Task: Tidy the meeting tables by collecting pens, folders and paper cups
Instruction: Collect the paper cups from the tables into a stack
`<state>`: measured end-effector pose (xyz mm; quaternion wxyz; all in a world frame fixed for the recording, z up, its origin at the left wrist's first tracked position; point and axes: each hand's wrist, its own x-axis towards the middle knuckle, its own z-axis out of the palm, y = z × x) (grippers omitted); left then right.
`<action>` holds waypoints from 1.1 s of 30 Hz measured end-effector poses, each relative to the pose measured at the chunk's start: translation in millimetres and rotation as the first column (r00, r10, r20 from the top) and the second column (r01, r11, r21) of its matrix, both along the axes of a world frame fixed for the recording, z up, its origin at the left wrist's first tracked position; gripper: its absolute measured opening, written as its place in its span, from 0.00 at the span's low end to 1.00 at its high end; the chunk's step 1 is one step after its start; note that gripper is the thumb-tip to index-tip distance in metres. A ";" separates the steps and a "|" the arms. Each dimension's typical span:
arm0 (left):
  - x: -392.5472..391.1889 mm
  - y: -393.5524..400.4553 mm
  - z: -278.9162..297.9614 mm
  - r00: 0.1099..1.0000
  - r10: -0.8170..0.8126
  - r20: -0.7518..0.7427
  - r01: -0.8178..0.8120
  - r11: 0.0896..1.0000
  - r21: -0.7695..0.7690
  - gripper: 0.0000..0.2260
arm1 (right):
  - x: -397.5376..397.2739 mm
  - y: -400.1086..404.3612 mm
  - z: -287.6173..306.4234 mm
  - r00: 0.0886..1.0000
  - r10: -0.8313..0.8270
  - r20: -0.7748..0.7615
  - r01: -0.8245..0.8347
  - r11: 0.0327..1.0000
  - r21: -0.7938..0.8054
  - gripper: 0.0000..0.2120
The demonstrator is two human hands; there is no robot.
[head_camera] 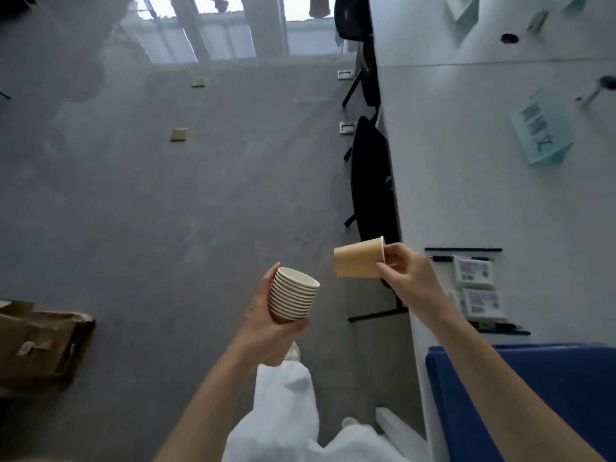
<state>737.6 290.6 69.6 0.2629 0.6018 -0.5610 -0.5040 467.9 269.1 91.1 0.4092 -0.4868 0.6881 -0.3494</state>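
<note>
Already we have a good stack (293, 296) of cups nested in our left hand (266, 320), fingers wrapped round its base. Our right hand (405, 273) pinches one more cup (356, 261) by the rim, tipped sideways just beside the stack, apart from it. On the table (466, 195) pens (463, 250) remain, and blue folders (533, 395) lie at the near edge.

A nested stack of brown paper cups with white rims (293, 298) stands tilted, mouth up. Just beside it, a single brown paper cup (358, 261) lies sideways in the air, its white rim pointing toward the white table (450, 195).
</note>
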 end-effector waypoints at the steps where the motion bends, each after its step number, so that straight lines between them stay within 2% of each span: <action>1: 5.7 -22.3 1.1 0.999 -0.038 -0.002 0.038 0.999 -0.001 0.45 | 5.3 -10.4 -3.3 0.999 -0.047 -0.008 0.048 0.999 0.012 0.10; 6: 19.6 -111.8 12.3 0.984 -0.174 -0.034 0.174 0.985 -0.013 0.45 | 34.3 -42.3 -7.4 0.965 -0.234 -0.115 0.237 0.971 0.019 0.08; 11: 11.3 -183.3 17.4 0.973 -0.220 -0.064 0.219 0.976 -0.016 0.44 | 33.4 -79.1 -3.9 0.922 -0.279 -0.270 0.293 0.956 0.015 0.06; 18: -26.8 -281.1 8.4 0.952 -0.302 -0.052 0.302 0.953 -0.003 0.44 | -37.1 -177.9 -5.6 0.816 -0.390 -0.426 0.416 0.908 -0.035 0.03; 23: -65.4 -358.8 11.0 0.926 -0.377 -0.006 0.377 0.926 -0.007 0.43 | -107.0 -261.6 -23.4 0.724 -0.425 -0.543 0.470 0.881 -0.062 0.06; 28: -101.8 -421.2 15.6 0.916 -0.401 0.001 0.401 0.916 -0.007 0.43 | -150.1 -313.5 -38.7 0.654 -0.313 -0.689 0.427 0.904 -0.005 0.02; 33: -121.8 -458.6 10.2 0.901 -0.433 -0.012 0.434 0.901 0.024 0.43 | -159.7 -334.3 -55.1 0.642 -0.122 -0.757 0.370 0.914 0.166 0.03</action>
